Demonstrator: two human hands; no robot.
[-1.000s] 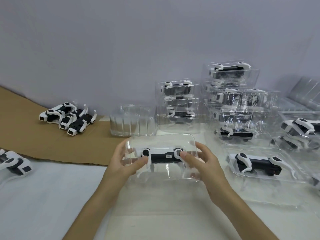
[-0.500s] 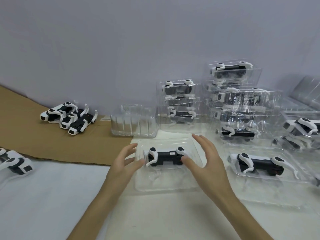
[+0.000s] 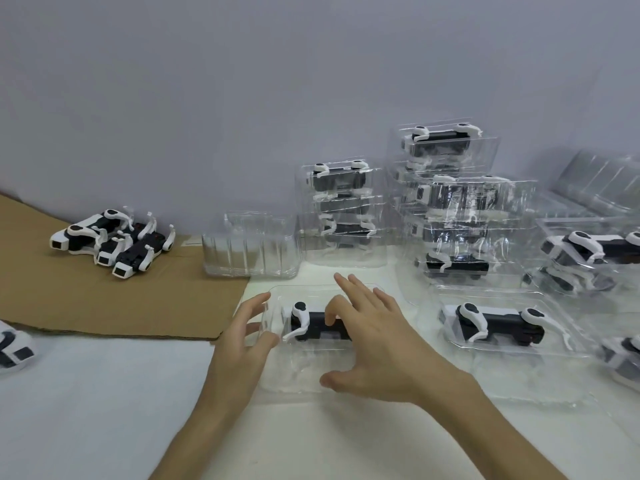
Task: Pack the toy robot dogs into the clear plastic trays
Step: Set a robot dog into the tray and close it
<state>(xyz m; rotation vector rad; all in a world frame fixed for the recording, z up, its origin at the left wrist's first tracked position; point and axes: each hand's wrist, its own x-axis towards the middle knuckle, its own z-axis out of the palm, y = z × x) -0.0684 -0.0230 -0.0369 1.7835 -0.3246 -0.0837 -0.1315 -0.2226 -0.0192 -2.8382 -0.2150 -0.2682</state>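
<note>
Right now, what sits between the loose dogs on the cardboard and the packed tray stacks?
A stack of empty clear trays, in the head view.

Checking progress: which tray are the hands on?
The flat tray beside the cardboard: left hand at its end, right hand over its dog; other trays lie untouched.

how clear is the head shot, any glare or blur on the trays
Head view: soft, even light, faint shadows; the clear tray under the right hand nearly vanishes against the white table; reflections streak the stacked trays; wide-angle stretch at the edges.
</note>
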